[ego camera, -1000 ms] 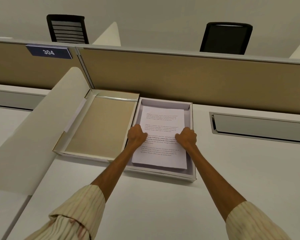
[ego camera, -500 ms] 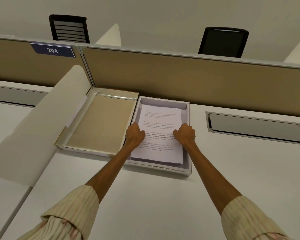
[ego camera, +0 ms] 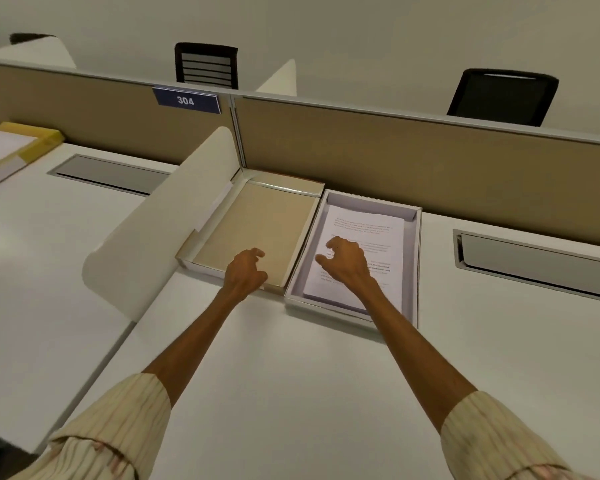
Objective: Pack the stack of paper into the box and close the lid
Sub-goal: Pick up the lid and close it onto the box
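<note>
We count one box [ego camera: 417, 271] holding one paper stack [ego camera: 368, 237], one lid [ego camera: 257, 230] beside it, on a white desk [ego camera: 291, 393]. Left hand [ego camera: 246, 271] and right hand [ego camera: 347, 261]: fingers loose, empty. Two chairs [ego camera: 499, 95] behind the partition [ego camera: 395, 143].

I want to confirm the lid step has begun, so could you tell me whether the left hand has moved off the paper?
Yes. The left hand has moved left, off the paper stack, and is now over the open lid.

An open-plan office: white desks [ego camera: 291, 393] divided by tan partition panels [ego camera: 413, 161], one carrying a blue plate numbered 304 [ego camera: 186, 100] at upper left. Black office chairs [ego camera: 501, 97] stand beyond the panels, and recessed cable hatches [ego camera: 534, 261] sit in the desktops.
</note>
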`<state>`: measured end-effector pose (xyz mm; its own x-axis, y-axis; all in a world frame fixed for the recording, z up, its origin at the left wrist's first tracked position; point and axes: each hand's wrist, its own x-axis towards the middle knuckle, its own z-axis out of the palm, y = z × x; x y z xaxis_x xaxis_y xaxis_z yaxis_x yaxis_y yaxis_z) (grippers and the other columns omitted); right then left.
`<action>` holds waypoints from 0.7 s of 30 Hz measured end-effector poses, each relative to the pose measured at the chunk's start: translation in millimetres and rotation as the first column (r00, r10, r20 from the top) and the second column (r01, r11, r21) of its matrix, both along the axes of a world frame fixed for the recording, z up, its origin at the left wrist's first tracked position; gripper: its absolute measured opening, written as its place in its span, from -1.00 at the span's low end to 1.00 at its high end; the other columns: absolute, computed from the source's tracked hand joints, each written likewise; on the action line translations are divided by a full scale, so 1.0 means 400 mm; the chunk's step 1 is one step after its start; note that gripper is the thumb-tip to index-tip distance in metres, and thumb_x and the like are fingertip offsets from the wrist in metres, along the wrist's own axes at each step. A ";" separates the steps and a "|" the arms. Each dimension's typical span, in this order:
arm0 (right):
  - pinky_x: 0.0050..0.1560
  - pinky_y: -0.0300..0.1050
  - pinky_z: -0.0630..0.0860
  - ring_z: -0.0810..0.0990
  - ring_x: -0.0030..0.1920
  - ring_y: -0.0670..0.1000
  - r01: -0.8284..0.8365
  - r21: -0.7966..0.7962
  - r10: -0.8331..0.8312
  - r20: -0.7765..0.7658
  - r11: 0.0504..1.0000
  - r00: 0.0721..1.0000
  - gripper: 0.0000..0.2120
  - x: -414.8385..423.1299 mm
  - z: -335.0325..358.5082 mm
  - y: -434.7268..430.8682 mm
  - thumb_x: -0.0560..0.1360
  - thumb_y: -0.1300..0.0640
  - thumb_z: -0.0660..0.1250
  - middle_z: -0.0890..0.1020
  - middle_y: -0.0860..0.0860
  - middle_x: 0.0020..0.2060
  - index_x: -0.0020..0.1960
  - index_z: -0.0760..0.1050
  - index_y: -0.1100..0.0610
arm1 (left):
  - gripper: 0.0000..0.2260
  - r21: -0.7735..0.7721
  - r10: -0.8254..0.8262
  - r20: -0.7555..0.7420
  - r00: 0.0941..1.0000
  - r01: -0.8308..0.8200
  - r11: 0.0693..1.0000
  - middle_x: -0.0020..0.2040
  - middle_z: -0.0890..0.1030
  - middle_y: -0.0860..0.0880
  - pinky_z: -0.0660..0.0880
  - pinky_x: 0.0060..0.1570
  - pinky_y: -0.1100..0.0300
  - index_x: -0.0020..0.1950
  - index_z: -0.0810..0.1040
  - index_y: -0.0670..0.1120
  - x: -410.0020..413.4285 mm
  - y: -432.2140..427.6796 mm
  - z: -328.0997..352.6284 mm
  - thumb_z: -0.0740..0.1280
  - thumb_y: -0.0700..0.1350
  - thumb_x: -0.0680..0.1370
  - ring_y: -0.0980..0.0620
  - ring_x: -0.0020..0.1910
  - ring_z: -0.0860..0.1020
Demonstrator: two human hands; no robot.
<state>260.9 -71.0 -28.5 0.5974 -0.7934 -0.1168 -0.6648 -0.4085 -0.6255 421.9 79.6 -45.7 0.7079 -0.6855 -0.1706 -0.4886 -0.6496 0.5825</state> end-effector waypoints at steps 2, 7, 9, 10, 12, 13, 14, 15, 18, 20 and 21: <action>0.31 0.05 0.43 0.49 0.34 0.15 -0.122 0.038 0.123 -0.018 0.992 0.992 -0.48 0.036 -0.018 0.043 0.47 -0.05 0.41 0.51 0.11 0.36 0.35 0.46 0.15 | -0.53 0.100 -0.076 0.043 0.996 0.071 0.992 0.27 0.58 -0.16 0.46 0.28 0.00 0.33 0.53 -0.10 0.017 0.047 -0.014 0.40 -0.24 0.41 -0.15 0.26 0.54; 0.33 0.14 0.39 0.37 0.41 0.12 -0.335 -0.027 0.330 -0.123 0.942 0.936 -0.47 0.099 -0.087 0.142 0.42 -0.03 0.45 0.45 0.10 0.37 0.34 0.47 0.09 | -0.74 0.130 -0.151 0.190 0.970 0.127 0.983 0.09 0.70 -0.08 0.40 0.24 0.06 0.15 0.68 -0.04 0.027 0.112 -0.061 0.43 -0.11 0.46 -0.08 0.12 0.61; 0.31 0.16 0.38 0.32 0.44 0.11 -0.370 -0.072 0.353 -0.179 0.926 0.918 -0.50 0.096 -0.114 0.158 0.44 -0.04 0.42 0.45 0.09 0.37 0.34 0.47 0.08 | -0.82 0.034 -0.123 0.171 0.978 0.119 0.992 0.01 0.73 -0.11 0.43 0.08 0.14 0.05 0.72 -0.11 0.013 0.106 -0.070 0.42 -0.11 0.50 -0.10 0.03 0.64; 0.31 0.16 0.37 0.29 0.46 0.11 -0.377 -0.089 0.356 -0.190 0.922 0.915 -0.52 0.095 -0.124 0.166 0.46 -0.03 0.40 0.47 0.08 0.36 0.33 0.49 0.09 | -0.84 -0.007 -0.106 0.156 0.982 0.108 0.994 -0.01 0.74 -0.13 0.42 -0.01 0.19 0.01 0.73 -0.15 0.008 0.104 -0.071 0.41 -0.14 0.51 -0.11 0.00 0.65; 0.34 0.18 0.34 0.23 0.51 0.11 -0.372 -0.114 0.345 -0.207 0.921 0.916 -0.59 0.098 -0.134 0.179 0.48 0.01 0.38 0.50 0.06 0.35 0.30 0.53 0.09 | -0.85 -0.057 -0.088 0.150 0.985 0.098 0.994 -0.03 0.74 -0.15 0.39 -0.10 0.25 -0.02 0.74 -0.18 0.004 0.103 -0.074 0.39 -0.19 0.51 -0.10 -0.03 0.65; 0.35 0.18 0.33 0.20 0.52 0.11 -0.370 -0.129 0.339 -0.213 0.920 0.916 -0.63 0.098 -0.137 0.182 0.49 0.04 0.37 0.52 0.06 0.35 0.28 0.56 0.09 | -0.85 -0.075 -0.086 0.152 0.985 0.098 0.992 -0.03 0.74 -0.15 0.37 -0.11 0.26 -0.02 0.74 -0.19 0.004 0.103 -0.075 0.38 -0.21 0.51 -0.09 -0.04 0.64; 0.34 0.18 0.33 0.20 0.53 0.12 -0.369 -0.150 0.334 -0.218 0.917 0.917 -0.67 0.096 -0.140 0.184 0.50 0.06 0.36 0.54 0.06 0.33 0.24 0.60 0.09 | -0.85 -0.092 -0.087 0.151 0.985 0.102 0.991 -0.04 0.74 -0.15 0.36 -0.12 0.27 -0.03 0.74 -0.19 0.003 0.104 -0.076 0.38 -0.22 0.51 -0.09 -0.05 0.65; 0.33 0.17 0.34 0.21 0.52 0.13 -0.368 -0.174 0.329 -0.218 0.913 0.919 -0.72 0.095 -0.143 0.186 0.51 0.09 0.34 0.58 0.07 0.29 0.18 0.65 0.10 | -0.85 -0.105 -0.093 0.151 0.984 0.109 0.988 -0.04 0.74 -0.15 0.37 -0.13 0.27 -0.04 0.74 -0.19 0.005 0.107 -0.076 0.37 -0.23 0.51 -0.09 -0.06 0.65; 0.32 0.13 0.35 0.26 0.50 0.15 -0.336 -0.220 0.298 -0.186 0.916 0.936 -0.76 0.094 -0.153 0.196 0.52 0.17 0.27 0.68 0.08 0.10 -0.02 0.72 0.15 | -0.85 -0.120 -0.108 0.150 0.983 0.127 0.985 -0.02 0.75 -0.14 0.40 -0.11 0.28 -0.02 0.75 -0.19 0.015 0.107 -0.084 0.38 -0.23 0.51 -0.08 -0.04 0.67; 0.36 0.12 0.33 0.29 0.49 0.14 -0.301 -0.231 0.269 -0.159 0.925 0.950 -0.78 0.099 -0.157 0.202 0.50 0.20 0.27 0.72 0.10 0.01 -0.10 0.71 0.18 | -0.85 -0.126 -0.114 0.154 0.982 0.133 0.983 -0.01 0.75 -0.13 0.41 -0.09 0.28 -0.02 0.75 -0.18 0.017 0.107 -0.086 0.40 -0.21 0.51 -0.07 -0.03 0.68; 0.38 0.10 0.31 0.32 0.48 0.13 -0.289 -0.240 0.258 -0.151 0.927 0.954 -0.78 0.102 -0.160 0.207 0.49 0.22 0.28 0.72 0.11 0.01 -0.10 0.71 0.19 | -0.86 -0.129 -0.120 0.164 0.979 0.142 0.981 -0.02 0.75 -0.12 0.43 -0.07 0.27 -0.02 0.75 -0.16 0.017 0.108 -0.088 0.41 -0.18 0.50 -0.07 -0.03 0.68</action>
<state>301.7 11.9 -92.7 0.7898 -0.6132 -0.0123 -0.5656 -0.7204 -0.4014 428.9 123.0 -81.0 0.6206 -0.7832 0.0378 -0.6554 -0.4916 0.5734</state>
